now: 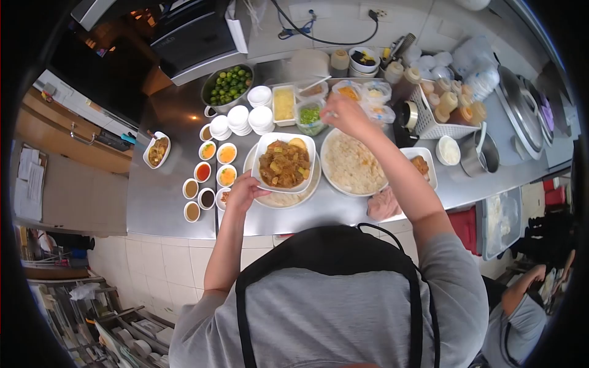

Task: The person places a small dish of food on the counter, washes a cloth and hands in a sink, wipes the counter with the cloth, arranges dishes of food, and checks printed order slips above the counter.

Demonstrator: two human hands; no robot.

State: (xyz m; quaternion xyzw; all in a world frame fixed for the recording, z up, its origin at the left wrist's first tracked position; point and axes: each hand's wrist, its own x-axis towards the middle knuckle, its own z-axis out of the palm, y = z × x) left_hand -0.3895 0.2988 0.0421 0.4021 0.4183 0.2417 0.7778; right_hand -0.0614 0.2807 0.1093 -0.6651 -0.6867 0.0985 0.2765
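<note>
My left hand (242,191) grips the left edge of a square white bowl (264,175), held above a large plate (300,199). In the bowl lies a brown saucy dish (283,164) with pale chunks and a yellowish round piece at its top right corner. My right hand (346,115) reaches over the counter, fingers drawn together beside a clear tub of chopped green onions (310,115). Whatever those fingertips hold, if anything, is too small to make out. Below my right forearm is a large plate of pale shredded food (353,165).
Small sauce cups (202,172) stand at the left, near stacked white cups (238,116) and a pot of green limes (228,86). A basket of bottles (429,116), a metal pot (480,156) and a white dish (423,161) are at the right. Another person (521,313) is behind.
</note>
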